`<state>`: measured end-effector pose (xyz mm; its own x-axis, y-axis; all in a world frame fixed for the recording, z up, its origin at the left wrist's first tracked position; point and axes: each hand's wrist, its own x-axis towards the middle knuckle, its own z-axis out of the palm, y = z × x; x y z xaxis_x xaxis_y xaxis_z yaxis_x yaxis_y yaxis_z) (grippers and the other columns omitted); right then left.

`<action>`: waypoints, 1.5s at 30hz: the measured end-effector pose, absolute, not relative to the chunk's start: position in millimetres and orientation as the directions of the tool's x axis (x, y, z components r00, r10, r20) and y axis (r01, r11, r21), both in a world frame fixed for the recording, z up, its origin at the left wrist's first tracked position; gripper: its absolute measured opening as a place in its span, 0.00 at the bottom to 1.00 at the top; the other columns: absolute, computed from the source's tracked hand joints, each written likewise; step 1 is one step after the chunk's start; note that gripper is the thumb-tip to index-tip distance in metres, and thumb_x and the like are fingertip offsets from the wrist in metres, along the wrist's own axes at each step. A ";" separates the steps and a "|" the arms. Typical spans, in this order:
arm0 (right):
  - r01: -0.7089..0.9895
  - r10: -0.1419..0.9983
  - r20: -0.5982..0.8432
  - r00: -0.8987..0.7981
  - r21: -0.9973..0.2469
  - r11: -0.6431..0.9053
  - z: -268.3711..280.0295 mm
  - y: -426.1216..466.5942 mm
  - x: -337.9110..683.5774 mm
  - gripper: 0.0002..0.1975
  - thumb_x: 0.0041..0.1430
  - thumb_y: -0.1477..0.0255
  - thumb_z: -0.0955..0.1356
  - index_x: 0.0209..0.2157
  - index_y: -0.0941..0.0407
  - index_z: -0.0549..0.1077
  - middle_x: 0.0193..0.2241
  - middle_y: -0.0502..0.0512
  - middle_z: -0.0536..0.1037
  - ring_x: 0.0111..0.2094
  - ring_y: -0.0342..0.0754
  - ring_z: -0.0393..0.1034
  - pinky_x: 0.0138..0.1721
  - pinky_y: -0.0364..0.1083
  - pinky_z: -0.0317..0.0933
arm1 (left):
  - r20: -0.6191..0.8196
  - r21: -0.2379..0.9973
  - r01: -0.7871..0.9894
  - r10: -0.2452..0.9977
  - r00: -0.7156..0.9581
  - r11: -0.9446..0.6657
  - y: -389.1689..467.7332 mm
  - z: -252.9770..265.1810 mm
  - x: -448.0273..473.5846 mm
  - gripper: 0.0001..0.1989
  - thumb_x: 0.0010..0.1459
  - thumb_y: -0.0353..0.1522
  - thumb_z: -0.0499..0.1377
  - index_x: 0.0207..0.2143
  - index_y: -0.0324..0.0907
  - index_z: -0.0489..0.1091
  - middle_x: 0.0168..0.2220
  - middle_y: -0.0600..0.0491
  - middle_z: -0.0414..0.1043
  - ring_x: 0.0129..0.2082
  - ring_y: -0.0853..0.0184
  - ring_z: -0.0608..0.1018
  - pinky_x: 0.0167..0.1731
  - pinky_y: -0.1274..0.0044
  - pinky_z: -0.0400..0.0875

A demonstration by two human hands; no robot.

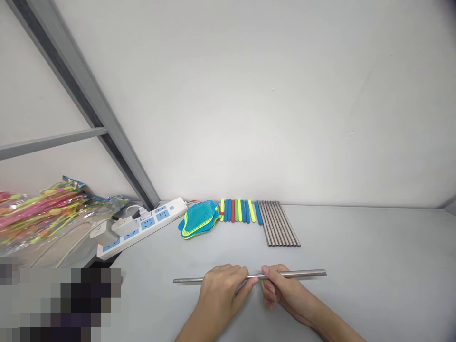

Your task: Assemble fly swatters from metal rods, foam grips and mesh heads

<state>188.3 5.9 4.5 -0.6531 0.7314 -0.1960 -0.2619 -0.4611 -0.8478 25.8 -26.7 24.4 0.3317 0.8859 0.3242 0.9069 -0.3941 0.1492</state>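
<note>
The left hand is curling palm-down around a long silver metal rod, with its thumb running along beneath, while the right hand is pinching the same rod between thumb and bent fingers, just beside the left. The rod is stretching crosswise near the front of the grey table, thinner toward the left end and thicker toward the right; whether it is one piece or two joined ones, I cannot tell.

Both hands are holding close to the middle, so the long free ends could be tipping or swinging if either pinch were slackening. If the thumbs were pushing out of line, the narrow part between them could be bending or slipping, and a fingertip could be getting nipped there.

Beyond the hands, a row of slim silver metal tubes is lying side by side; a swinging end could be knocking these askew. Flat coloured sticks and stacked blue and yellow-green mesh paddles are lying to their left, beside a white power strip with blue sockets.
</note>
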 end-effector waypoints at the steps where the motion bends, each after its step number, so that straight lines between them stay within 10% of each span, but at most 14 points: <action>1: -0.260 0.734 -0.197 -0.650 -0.850 -0.458 4.7 5.5 188.0 0.20 0.52 0.61 0.61 0.13 0.58 0.57 0.11 0.46 0.57 0.15 0.39 0.54 0.22 0.44 0.53 | 0.324 0.149 0.907 0.886 0.331 -0.393 -27.2 24.2 26.6 0.14 0.56 0.36 0.46 0.20 0.42 0.60 0.17 0.58 0.64 0.18 0.73 0.66 0.20 0.79 0.51; 28: -0.081 0.737 -0.131 -0.663 -0.966 -0.244 18.6 -0.6 189.1 0.16 0.52 0.63 0.60 0.18 0.58 0.62 0.15 0.48 0.62 0.20 0.41 0.59 0.27 0.43 0.53 | 0.373 0.185 0.892 0.869 0.324 -0.412 -31.2 18.8 39.2 0.12 0.54 0.33 0.48 0.19 0.42 0.60 0.17 0.58 0.65 0.17 0.73 0.66 0.20 0.80 0.52; 45: -0.128 0.784 -0.282 -0.554 -0.901 -0.414 8.4 -3.7 182.8 0.14 0.48 0.64 0.61 0.15 0.56 0.57 0.13 0.44 0.50 0.16 0.39 0.43 0.17 0.40 0.48 | 0.285 0.118 0.917 0.897 0.337 -0.382 -20.6 23.7 32.2 0.20 0.53 0.43 0.46 0.16 0.41 0.59 0.13 0.57 0.64 0.15 0.72 0.66 0.17 0.79 0.48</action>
<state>182.8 -3.7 8.4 -0.5539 0.7835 -0.2816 -0.1279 -0.4143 -0.9011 32.2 -20.6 23.7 0.3371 0.8975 0.2845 0.9167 -0.3817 0.1181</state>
